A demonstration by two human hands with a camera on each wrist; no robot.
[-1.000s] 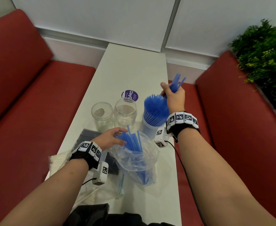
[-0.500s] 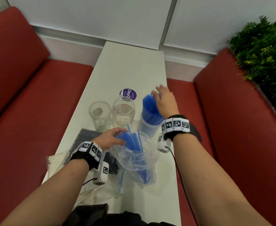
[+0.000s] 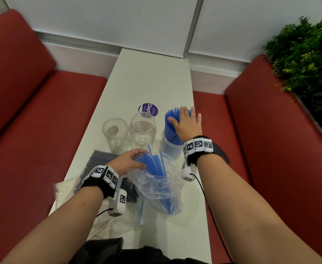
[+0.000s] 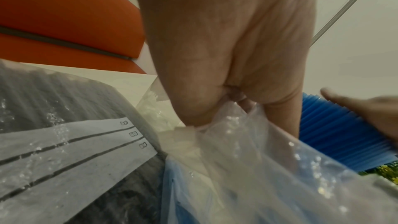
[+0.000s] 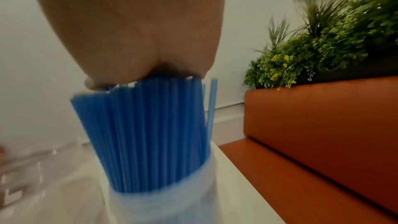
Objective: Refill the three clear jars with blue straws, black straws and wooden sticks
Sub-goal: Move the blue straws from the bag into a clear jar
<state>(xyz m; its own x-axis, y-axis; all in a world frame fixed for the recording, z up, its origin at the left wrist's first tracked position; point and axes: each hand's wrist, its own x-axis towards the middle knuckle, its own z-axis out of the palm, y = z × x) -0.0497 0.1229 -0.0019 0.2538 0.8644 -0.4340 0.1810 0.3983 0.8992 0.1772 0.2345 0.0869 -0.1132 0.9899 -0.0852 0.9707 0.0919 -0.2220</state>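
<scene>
Three clear jars stand in a row on the white table (image 3: 152,77). The left jar (image 3: 115,135) and the middle jar (image 3: 142,130) hold no straws. The right jar (image 3: 170,149) is packed with blue straws (image 3: 170,128) (image 5: 146,134). My right hand (image 3: 186,121) (image 5: 133,31) lies flat on the straw tops, fingers straight. My left hand (image 3: 131,161) (image 4: 226,40) pinches the rim of a clear plastic bag (image 3: 156,181) (image 4: 258,159) that holds more blue straws. A pack of black straws (image 3: 103,161) (image 4: 64,142) lies under my left wrist. A clear pack of pale sticks (image 3: 66,189) lies at the near left.
A purple round sticker (image 3: 148,109) lies behind the jars. One loose blue straw (image 3: 140,212) lies by the bag. Red benches (image 3: 270,149) flank the narrow table, and a green plant (image 3: 304,60) stands at the right.
My right hand held a few blue straws above the right jar; they are now in the jar and the hand has come down flat on the straw tops. The left hand stayed put.
</scene>
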